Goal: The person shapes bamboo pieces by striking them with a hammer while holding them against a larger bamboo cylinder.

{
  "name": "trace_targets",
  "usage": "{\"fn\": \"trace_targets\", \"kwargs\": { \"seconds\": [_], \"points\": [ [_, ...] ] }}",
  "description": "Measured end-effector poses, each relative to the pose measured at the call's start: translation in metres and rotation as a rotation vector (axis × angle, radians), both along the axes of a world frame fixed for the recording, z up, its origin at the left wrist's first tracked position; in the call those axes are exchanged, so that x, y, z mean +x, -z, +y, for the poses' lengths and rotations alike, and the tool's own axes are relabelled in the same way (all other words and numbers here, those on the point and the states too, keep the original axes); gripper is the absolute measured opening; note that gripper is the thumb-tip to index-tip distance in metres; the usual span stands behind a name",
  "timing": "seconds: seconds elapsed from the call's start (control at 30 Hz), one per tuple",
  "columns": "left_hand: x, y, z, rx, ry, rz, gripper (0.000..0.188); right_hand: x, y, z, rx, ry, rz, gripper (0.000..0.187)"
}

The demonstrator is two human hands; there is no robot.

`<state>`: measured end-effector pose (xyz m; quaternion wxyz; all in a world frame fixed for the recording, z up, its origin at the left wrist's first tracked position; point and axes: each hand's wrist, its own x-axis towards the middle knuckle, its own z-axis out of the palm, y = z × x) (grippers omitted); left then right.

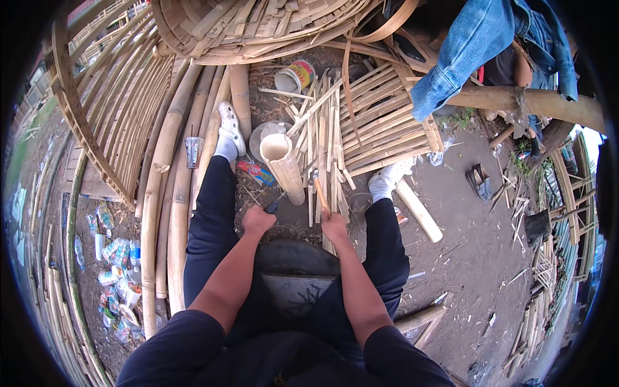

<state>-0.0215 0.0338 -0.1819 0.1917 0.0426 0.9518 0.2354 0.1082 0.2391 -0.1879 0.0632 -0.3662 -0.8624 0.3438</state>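
My left hand [258,221] is closed around the dark handle of a thin tool [272,207]. Its narrow metal shank points up toward the lower end of a bamboo section; I cannot tell what kind of tip it has. In my right hand [333,227] is the wooden handle of a hammer [320,191], its metal head away from me, over some split bamboo strips. Between my feet the thick, hollow bamboo section [284,171] leans with its open end away from me. A pile of bamboo strips [322,138] lies just right of it.
Long bamboo poles [174,161] and a slatted bamboo frame [109,109] run along my left. A slatted panel [380,109] stands ahead to the right, below a woven basket [251,32]. A white bucket [294,77], a cut pole [419,211] and sandals [479,182] lie around.
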Motion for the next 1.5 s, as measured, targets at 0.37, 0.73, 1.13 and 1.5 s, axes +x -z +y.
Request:
{"fn": "trace_targets", "kwargs": {
  "seconds": [0.37, 0.73, 1.13, 1.5],
  "points": [
    [-0.019, -0.051, 0.0, 0.009, 0.021, -0.008, 0.038, -0.014, -0.239, 0.015, -0.066, -0.05, 1.016, 0.039],
    [-0.019, -0.054, -0.012, -0.092, 0.08, 0.036, 0.035, -0.013, -0.283, 0.0, -0.184, -0.004, 1.302, 0.043],
    [-0.015, -0.066, -0.002, -0.341, 0.399, 0.084, 0.034, -0.028, 0.018, 0.006, 0.243, -0.065, 0.467, 0.032],
    [-0.009, -0.055, -0.008, -0.146, 0.177, 0.041, 0.034, 0.008, -0.143, 0.042, -0.593, 0.155, 0.642, 0.042]
  ]
}}
